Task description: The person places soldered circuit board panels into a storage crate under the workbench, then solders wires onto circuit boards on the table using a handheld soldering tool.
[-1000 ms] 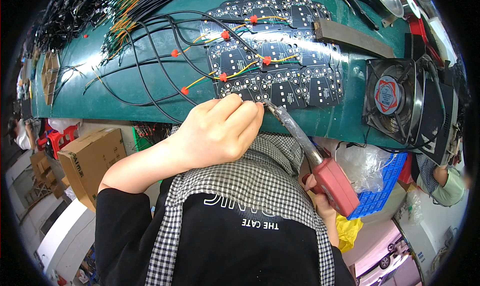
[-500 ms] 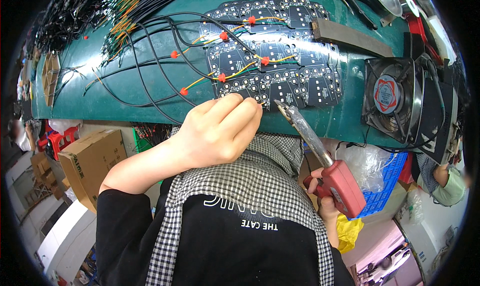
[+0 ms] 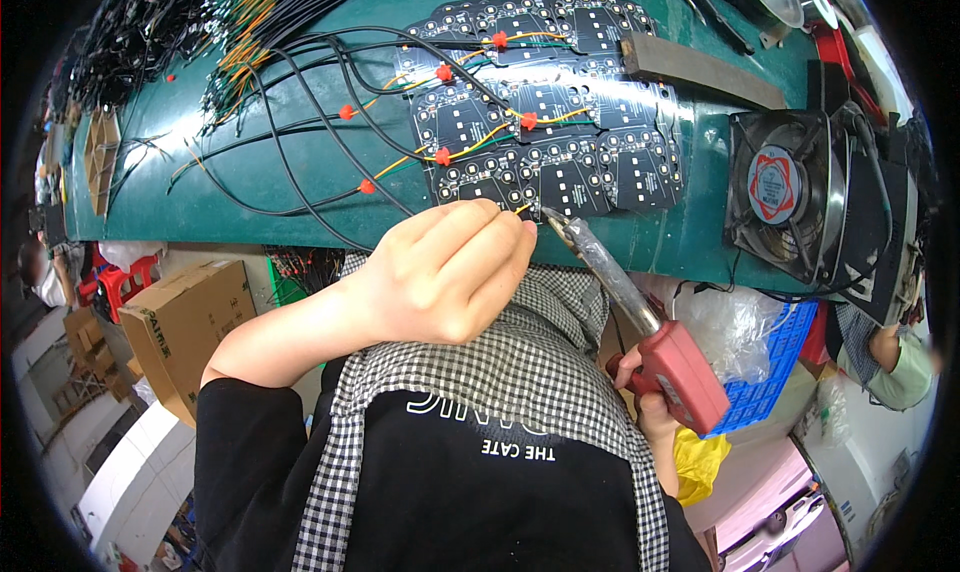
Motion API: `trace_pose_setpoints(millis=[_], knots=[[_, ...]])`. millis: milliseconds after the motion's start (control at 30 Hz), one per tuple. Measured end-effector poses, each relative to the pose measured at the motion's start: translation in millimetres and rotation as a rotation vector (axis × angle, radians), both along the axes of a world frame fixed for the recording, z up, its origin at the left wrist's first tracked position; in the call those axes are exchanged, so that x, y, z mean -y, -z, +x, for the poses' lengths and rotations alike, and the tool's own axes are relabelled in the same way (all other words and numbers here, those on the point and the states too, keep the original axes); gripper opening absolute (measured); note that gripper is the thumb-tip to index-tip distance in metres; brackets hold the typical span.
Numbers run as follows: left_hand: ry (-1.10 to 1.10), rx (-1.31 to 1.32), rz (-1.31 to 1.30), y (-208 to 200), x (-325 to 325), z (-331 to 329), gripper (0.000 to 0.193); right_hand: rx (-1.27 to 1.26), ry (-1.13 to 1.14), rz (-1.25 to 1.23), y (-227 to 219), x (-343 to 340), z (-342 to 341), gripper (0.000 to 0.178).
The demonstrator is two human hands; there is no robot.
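Note:
Over the near edge of the bench, my left hand [image 3: 445, 272] is closed in a pinch on a wire. The wire's yellow end [image 3: 522, 209] pokes out past the fingertips, at the lower edge of a black circuit board [image 3: 566, 187]. My right hand [image 3: 656, 418] grips a red soldering gun [image 3: 682, 374], mostly from behind its handle. Its long metal barrel slants up and left, with the tip beside the yellow wire end at the board's edge. Whether tip and wire touch is too small to tell. The rest of the held wire is hidden by my left hand.
Several black cables with red clips [image 3: 443, 157] lie across the joined boards. A metal bar [image 3: 700, 72] rests on the boards' right side. To the right stands a fan [image 3: 785, 200]. Bundled wires [image 3: 240, 62] fill the back left; pliers [image 3: 712, 12] lie at the back right.
The soldering gun's tip has shifted slightly left and down, closer to my left fingertips. My left hand has moved a little right and down, and more of the yellow wire end shows.

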State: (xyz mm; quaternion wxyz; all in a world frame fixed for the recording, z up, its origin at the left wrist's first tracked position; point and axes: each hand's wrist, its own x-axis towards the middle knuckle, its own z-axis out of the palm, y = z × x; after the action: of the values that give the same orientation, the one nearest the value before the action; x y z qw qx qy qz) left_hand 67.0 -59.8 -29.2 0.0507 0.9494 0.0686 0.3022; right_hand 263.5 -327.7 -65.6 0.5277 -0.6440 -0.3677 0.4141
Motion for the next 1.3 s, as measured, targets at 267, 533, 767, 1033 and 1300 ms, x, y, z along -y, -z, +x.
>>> trace_pose_setpoints(millis=[267, 533, 767, 1033, 1300], knots=[[-0.033, -0.081, -0.024, 2, 4, 3, 0.033, -0.071, 0.011, 0.000, -1, 2, 0, 0.077], [-0.054, -0.068, -0.015, 3, 3, 6, 0.017, 0.005, -0.055, 0.067, 10, 4, 0, 0.074], [-0.052, -0.071, -0.023, 4, 3, 5, 0.018, -0.042, 0.021, 0.012, -3, -5, -4, 0.075], [-0.041, -0.186, -0.156, -17, -3, 9, 0.013, -0.290, 0.170, -0.012, -21, -24, -7, 0.085], [-0.269, -0.172, 0.022, -1, -167, 72, 0.014, -0.339, 0.175, 0.038, -22, -26, -5, 0.081]])
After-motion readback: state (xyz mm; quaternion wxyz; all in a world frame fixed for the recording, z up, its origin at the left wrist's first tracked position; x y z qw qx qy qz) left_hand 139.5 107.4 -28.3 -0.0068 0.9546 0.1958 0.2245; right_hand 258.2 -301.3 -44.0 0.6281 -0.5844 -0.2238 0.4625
